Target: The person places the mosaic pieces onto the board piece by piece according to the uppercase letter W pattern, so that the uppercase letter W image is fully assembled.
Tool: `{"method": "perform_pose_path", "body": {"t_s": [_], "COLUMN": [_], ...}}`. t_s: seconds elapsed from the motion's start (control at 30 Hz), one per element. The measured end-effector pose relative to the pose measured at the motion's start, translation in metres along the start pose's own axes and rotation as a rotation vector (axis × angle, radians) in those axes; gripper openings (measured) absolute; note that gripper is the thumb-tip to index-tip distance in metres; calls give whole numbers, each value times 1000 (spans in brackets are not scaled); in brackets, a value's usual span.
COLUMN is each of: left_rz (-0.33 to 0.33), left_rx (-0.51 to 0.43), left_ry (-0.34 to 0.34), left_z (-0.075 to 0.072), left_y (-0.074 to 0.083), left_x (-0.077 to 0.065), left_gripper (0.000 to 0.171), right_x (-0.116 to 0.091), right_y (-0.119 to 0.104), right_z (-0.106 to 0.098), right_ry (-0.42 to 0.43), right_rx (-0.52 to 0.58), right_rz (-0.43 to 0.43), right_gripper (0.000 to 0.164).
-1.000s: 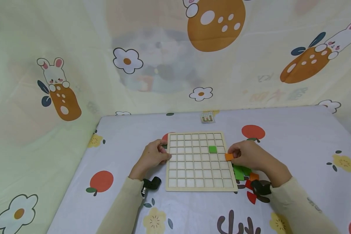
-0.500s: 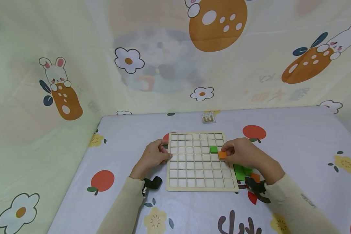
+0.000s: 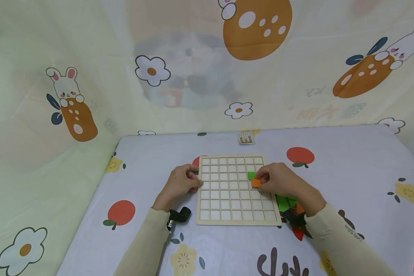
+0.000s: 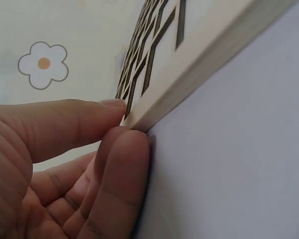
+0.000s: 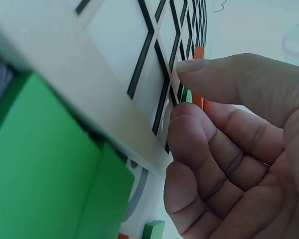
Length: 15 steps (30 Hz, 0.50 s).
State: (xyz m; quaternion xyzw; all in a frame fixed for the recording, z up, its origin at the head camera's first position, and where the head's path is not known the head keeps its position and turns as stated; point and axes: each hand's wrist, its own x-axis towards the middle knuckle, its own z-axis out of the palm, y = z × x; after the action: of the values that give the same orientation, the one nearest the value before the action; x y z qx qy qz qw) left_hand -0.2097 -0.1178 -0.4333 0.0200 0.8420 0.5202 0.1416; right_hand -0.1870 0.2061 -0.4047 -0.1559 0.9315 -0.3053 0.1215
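A pale wooden grid board (image 3: 224,191) lies flat on the table. My left hand (image 3: 181,182) pinches its left edge, thumb (image 4: 84,124) on the rim and fingers against the side. My right hand (image 3: 282,180) pinches an orange square tile (image 3: 256,183) between thumb and fingers over the right part of the grid. In the right wrist view the orange tile (image 5: 199,74) stands out past the thumb. A green square tile (image 3: 251,175) sits in a grid cell just beyond the orange one, partly covered by my fingers.
Green tiles (image 3: 283,203) and an orange tile (image 3: 299,209) lie heaped by the board's right edge, partly hidden by my right wrist. A small patterned card (image 3: 246,138) lies behind the board. A printed cloth curtain (image 3: 193,122) closes off the back.
My right hand has carried the orange tile leftward from the board's right edge to over the grid, close in front of the green tile. My left hand stays on the board's edge.
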Motion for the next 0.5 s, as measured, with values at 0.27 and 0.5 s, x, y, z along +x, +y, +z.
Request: {"method": "perform_pose_path", "body": {"t_s": [0.27,0.5], "left_rz": [-1,6], "left_rx": [-20,-28], "left_ry": [0,6], "left_z": [-1,-1], "left_y": [1,1], "left_x": [-1,-1], "left_gripper": [43,41], "right_x": [3,3], "right_y": [-3,-4], "right_z": [2,4], "right_ry": [-16,-23], "right_rx": [-18,-29], "right_rz": [18,20], "right_gripper": [19,16]}}
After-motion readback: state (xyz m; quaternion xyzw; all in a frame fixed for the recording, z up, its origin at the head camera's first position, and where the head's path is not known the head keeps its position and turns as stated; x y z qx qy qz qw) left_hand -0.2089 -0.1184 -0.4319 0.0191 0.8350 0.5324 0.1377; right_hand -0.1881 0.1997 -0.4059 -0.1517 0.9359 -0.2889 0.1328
